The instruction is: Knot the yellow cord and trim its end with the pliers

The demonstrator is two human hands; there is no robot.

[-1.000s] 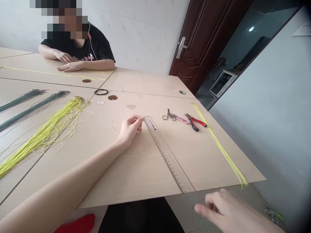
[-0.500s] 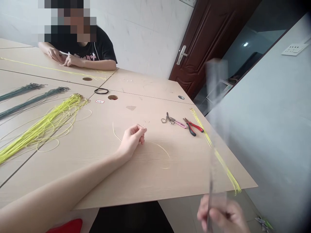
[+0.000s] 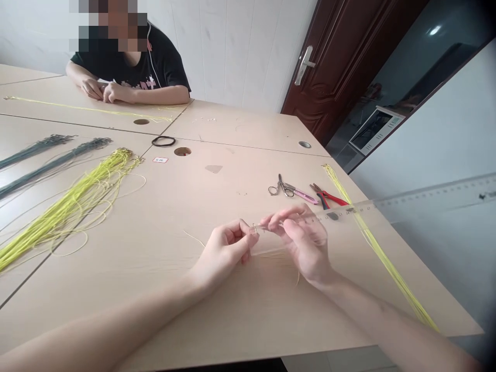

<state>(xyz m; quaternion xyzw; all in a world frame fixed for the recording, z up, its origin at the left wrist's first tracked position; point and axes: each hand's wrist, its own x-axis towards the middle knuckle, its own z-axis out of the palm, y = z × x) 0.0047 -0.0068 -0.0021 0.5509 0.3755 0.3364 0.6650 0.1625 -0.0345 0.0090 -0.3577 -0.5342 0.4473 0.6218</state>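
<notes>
Low over the table, my left hand point(image 3: 227, 250) is closed in a pinch on a thin pale-yellow cord point(image 3: 194, 236). A small metallic piece point(image 3: 254, 228) shows at its fingertips, too small to make out well. Just to the right, my right hand point(image 3: 308, 248) grips a clear ruler point(image 3: 418, 200) near one end. The ruler slants up to the right, past the table edge, and its near end meets my left fingertips. Part of the cord hangs below my right hand; its course between the hands is mostly hidden.
Beyond my right hand lie scissors point(image 3: 287, 187), a pink-handled tool point(image 3: 306, 196) and red-black pliers point(image 3: 336, 198), partly behind the ruler. Yellow cords point(image 3: 391, 268) run along the right edge. Left are a yellow cord bundle point(image 3: 77, 194) and dark green bundles point(image 3: 77, 150). A person point(image 3: 166, 67) sits opposite.
My right hand has brought the ruler from upright at the lower right to my left hand, now slanting sideways. My left hand has shifted slightly right and down in view, still pinching.
</notes>
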